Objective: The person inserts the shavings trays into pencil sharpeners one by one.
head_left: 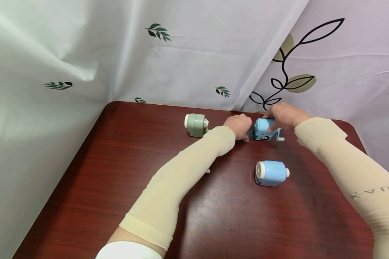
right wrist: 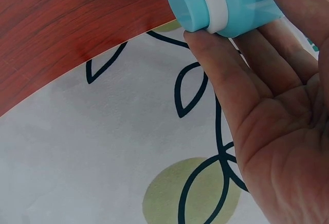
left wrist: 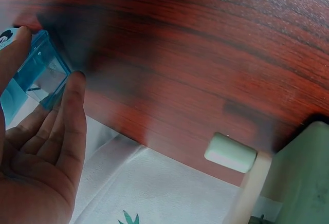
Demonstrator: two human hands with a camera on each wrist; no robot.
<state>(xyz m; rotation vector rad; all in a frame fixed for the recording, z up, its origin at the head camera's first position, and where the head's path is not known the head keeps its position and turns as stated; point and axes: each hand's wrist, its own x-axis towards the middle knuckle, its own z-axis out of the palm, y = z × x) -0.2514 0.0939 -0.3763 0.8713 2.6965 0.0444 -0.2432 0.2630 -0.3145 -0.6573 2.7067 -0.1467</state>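
A light-blue crank pencil sharpener [head_left: 262, 125] with a round cartoon print stands near the table's back edge. My right hand [head_left: 286, 114] grips its body from above, thumb in front and fingers behind. In the right wrist view, its round blue end cap [right wrist: 187, 8] and white ring show near my fingertips. Its clear blue shavings drawer [left wrist: 49, 72] juts out on the left side. My left hand [head_left: 239, 125] pinches that drawer between thumb and fingers. The crank handle [head_left: 280, 139] points right, beyond my right hand.
A green sharpener [head_left: 196, 125] stands left of my left hand, its handle [left wrist: 230, 152] toward that hand. Nearer to me is another blue sharpener [head_left: 271, 173] with a cream end. A small pale piece [head_left: 208, 171] shows beside my left sleeve. Draped cloth [head_left: 194, 64] hangs behind the table.
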